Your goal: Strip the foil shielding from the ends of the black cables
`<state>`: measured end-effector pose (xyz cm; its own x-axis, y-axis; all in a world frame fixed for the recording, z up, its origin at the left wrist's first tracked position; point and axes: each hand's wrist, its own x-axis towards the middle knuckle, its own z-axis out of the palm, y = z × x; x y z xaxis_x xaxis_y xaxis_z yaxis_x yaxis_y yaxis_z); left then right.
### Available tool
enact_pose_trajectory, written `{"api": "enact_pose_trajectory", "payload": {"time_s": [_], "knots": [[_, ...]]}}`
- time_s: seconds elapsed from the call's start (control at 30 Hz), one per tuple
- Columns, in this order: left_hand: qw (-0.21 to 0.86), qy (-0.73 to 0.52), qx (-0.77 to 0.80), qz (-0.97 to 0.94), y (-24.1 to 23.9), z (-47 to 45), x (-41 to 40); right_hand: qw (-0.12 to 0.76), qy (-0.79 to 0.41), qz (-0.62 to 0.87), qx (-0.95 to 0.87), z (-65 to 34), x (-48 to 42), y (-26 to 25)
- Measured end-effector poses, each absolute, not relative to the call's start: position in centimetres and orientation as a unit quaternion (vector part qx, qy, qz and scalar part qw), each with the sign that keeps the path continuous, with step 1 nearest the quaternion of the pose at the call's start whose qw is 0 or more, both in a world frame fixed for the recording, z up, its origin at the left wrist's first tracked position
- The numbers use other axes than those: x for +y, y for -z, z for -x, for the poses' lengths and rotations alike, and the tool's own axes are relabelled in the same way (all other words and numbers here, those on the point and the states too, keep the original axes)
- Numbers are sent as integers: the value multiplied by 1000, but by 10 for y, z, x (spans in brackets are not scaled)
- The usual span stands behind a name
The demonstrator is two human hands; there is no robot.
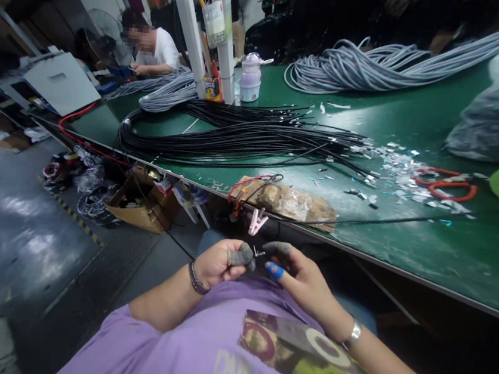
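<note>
My left hand (227, 261), with grey covers on its fingers, is closed in a pinch on a black cable (179, 246). Thin pale wire ends (259, 252) poke out past its fingertips toward the right. Just right of them is my right hand (296, 269), its thumb in a blue cover and a grey cover on the index finger. Those two fingers are apart, and I see nothing between them. Above both hands a pink clothes peg (257, 222) sits at the table edge, by a wooden block wrapped in clear tape (296, 206).
On the green table (404, 252) lie a bundle of black cables (237, 140), grey cable coils (357, 67), white scraps (396, 167) and orange-handled scissors (451, 189). A purple bottle (250, 79) stands by a post. Another person (157, 50) sits at the far left. Below is a cardboard box (148, 208).
</note>
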<state>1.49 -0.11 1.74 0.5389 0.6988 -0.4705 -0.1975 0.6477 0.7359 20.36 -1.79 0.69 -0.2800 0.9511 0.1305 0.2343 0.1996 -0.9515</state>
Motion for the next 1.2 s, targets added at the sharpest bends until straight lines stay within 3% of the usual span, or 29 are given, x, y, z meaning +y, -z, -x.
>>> {"api": "enact_pose_trajectory", "payload": {"time_s": [0.3,0.63,0.83,1.0,1.2], "knots": [[782,-252,428,-376,-16,-18,-4,412,-400,411,-708,-196,-13,-10],[606,-348,502,-510,-15,-22,-11,329,-482,365,-725,-204,-17,-13],[633,-323,469,-525,-23,-24,-10,424,-503,433,-616,-207,-10,-13],[661,-287,450,-527,-17,-20,-9,427,-550,426,-578,-198,-6,-14],[691,-252,389,-555,-17,-16,-7,364,-708,423,-432,-180,-10,-3]]}}
